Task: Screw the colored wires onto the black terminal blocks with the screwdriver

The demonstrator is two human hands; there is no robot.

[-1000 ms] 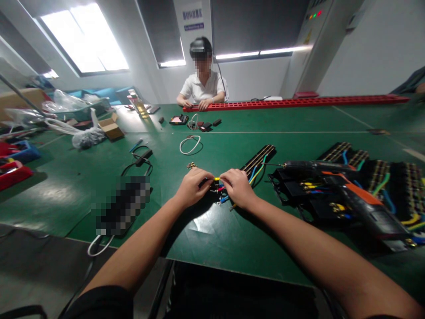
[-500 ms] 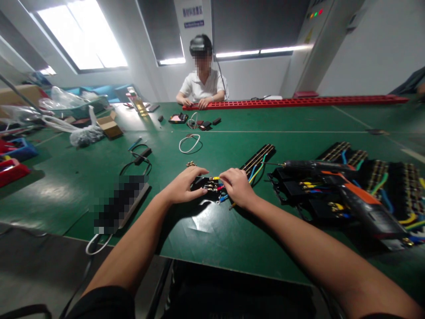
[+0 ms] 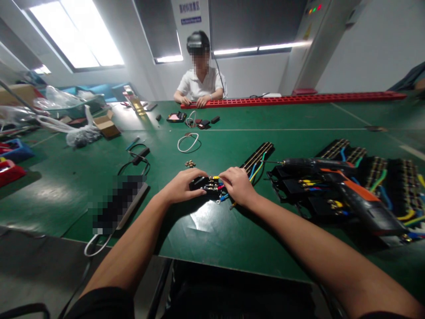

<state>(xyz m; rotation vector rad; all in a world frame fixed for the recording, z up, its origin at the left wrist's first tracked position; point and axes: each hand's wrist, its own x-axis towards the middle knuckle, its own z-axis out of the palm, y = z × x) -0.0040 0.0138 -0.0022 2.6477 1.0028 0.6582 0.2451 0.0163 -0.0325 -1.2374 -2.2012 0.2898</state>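
Observation:
My left hand [image 3: 181, 186] grips the left side of a small black terminal block [image 3: 210, 192], thumb in front and fingers behind. Metal contacts show along the block's top. My right hand [image 3: 238, 185] is closed at the block's right end, its fingertips pinching a yellow-sleeved wire [image 3: 215, 177] there. Below those fingers a red-sleeved end sits at the block, and a blue-sleeved wire with a ring lug [image 3: 222, 198] hangs loose. Behind the right hand lies a long black terminal strip [image 3: 259, 157] with blue, green and yellow wires. Small brass screws [image 3: 190, 164] are heaped behind the block.
A black and orange power screwdriver [image 3: 352, 186] lies at right over more wired black blocks and strips [image 3: 375, 173]. At left are a power bank-like slab [image 3: 133, 204] and cables. Across the table a co-worker [image 3: 201, 82] handles a long red slotted rail [image 3: 282, 100].
The view has shifted slightly, and the brass screws show more fully behind my left hand. Both hands keep nearly the same hold at the block.

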